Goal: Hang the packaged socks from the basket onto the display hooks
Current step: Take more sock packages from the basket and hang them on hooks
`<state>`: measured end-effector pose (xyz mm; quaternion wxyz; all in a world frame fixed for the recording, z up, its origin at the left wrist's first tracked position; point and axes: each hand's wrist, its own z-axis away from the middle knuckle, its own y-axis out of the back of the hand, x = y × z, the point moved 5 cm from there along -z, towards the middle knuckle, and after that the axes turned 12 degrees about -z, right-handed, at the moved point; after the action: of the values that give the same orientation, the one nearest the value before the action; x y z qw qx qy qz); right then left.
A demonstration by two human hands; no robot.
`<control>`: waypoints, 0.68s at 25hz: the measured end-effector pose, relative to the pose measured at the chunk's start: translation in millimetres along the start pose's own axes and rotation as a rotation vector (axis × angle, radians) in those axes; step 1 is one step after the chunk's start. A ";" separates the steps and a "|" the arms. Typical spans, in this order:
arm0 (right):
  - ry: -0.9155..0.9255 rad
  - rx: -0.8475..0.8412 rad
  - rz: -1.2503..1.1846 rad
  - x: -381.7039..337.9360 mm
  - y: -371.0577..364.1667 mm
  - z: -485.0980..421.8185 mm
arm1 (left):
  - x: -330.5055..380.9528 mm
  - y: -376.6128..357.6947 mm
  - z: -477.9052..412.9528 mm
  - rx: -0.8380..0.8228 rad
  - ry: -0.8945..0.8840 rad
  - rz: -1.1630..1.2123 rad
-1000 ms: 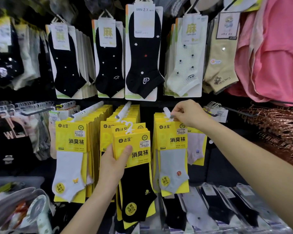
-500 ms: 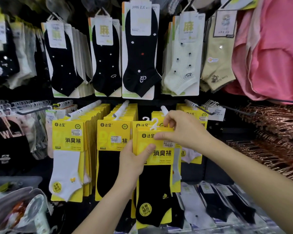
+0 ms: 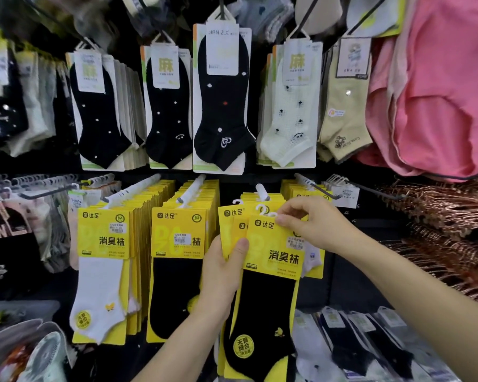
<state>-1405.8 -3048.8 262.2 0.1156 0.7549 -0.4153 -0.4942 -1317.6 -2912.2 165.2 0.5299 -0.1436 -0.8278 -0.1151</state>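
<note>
Moved: right hand [image 3: 315,226], down off the peg [image 3: 261,191] above it, now pinching the frontmost of the sock packs [image 3: 273,274] my left hand [image 3: 221,274] grips; bunched hangers [image 3: 264,210] may snag.

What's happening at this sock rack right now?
A person is stocking a sock display. Their left hand holds a small stack of sock packs, yellow cards with black socks. The right hand pinches the top of the front pack, beside its little white hanger. The white display hook just above does not look threaded through it yet. Hooks to the left already carry full rows of yellow packs.
</note>
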 end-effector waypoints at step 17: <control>-0.169 0.161 -0.168 9.9 10.2 -45.6 | -4.7 54.5 -1.5 0.180 -0.107 -0.149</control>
<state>-1370.9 -3073.2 283.8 -0.0229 0.7495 -0.3971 -0.5291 -1294.8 -2862.4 163.6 0.4858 -0.0394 -0.8703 -0.0714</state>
